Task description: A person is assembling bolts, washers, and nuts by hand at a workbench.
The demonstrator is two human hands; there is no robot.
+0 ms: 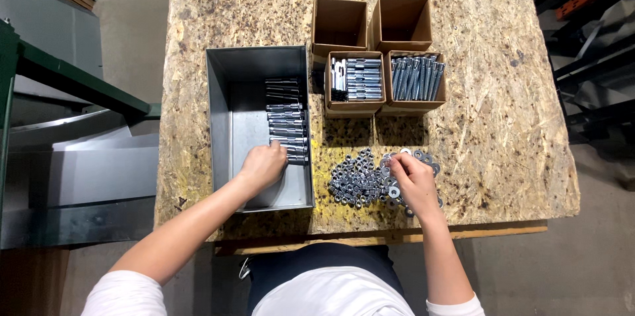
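My left hand (pixel 262 166) reaches into a grey metal tray (pixel 225 118) and its fingers rest on the nearest of a row of silver bolt assemblies (pixel 286 118) stacked along the tray's right side. My right hand (pixel 413 182) lies over a pile of silver washers (pixel 423 157), fingertips pinched at the pile's left edge beside a heap of silver nuts (pixel 356 180). Whether the fingers hold a washer is hidden.
Four brown cardboard boxes stand behind the piles: two empty ones (pixel 339 24) (pixel 401 22) at the back, one with sleeved bolts (pixel 355 81), one with threaded bolts (pixel 416 79). All sit on a chipboard table (pixel 489 124); green metal frame (pixel 73 78) at left.
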